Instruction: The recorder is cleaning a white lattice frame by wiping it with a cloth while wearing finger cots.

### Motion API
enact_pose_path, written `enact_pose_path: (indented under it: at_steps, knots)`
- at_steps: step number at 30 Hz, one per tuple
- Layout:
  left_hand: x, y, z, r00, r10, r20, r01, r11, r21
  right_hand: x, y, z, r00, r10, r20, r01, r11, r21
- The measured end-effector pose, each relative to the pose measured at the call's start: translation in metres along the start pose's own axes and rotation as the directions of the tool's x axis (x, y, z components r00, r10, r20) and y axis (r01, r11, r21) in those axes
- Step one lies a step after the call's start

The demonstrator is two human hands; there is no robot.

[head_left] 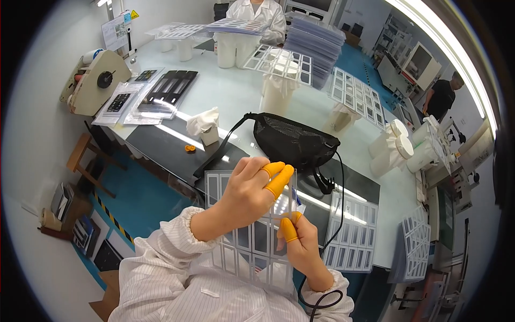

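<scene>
While two striped white sleeves (174,241) reach forward, one clear windowed sheet (244,240) lies in front of the person's torso. Left hand (248,187): over the sheet's upper right part, yellow-covered fingers bent and close together; whether they grip anything cannot be told. Right hand (303,246): thumb and finger closed on the sheet's right edge. Beyond: one paler windowed panel (351,231), at right; one black mesh bag (292,138), on the table (236,91); one cloth-topped container (210,137); one stack of clear trays (314,45); one white-coated co-worker (274,19).
</scene>
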State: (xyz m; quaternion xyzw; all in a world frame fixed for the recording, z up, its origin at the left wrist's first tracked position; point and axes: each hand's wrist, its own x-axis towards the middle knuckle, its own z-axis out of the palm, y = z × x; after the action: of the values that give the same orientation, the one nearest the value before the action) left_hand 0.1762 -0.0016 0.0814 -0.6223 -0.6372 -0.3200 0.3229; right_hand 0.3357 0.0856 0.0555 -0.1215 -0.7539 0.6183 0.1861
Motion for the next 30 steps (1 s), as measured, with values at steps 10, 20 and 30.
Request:
enact_pose_path:
  at_steps: [10, 20, 30]
  knots:
    - [0.009, -0.021, 0.015, 0.97, 0.24, 0.022, -0.241, 0.971, 0.001, -0.001, 0.0, 0.002, 0.997, 0.009, -0.075, -0.014, 0.998, -0.063]
    - [-0.073, 0.028, 0.007, 0.909, -0.331, 0.253, 0.407, 0.837, -0.366, 0.007, 0.032, -0.001, 0.983, 0.183, -0.033, -0.181, 0.981, 0.064]
    - [-0.128, 0.051, -0.051, 0.407, -0.389, 0.826, 0.824, 0.546, -0.149, 0.011, 0.035, 0.013, 0.977, 0.039, -0.209, -0.021, 0.996, 0.086]
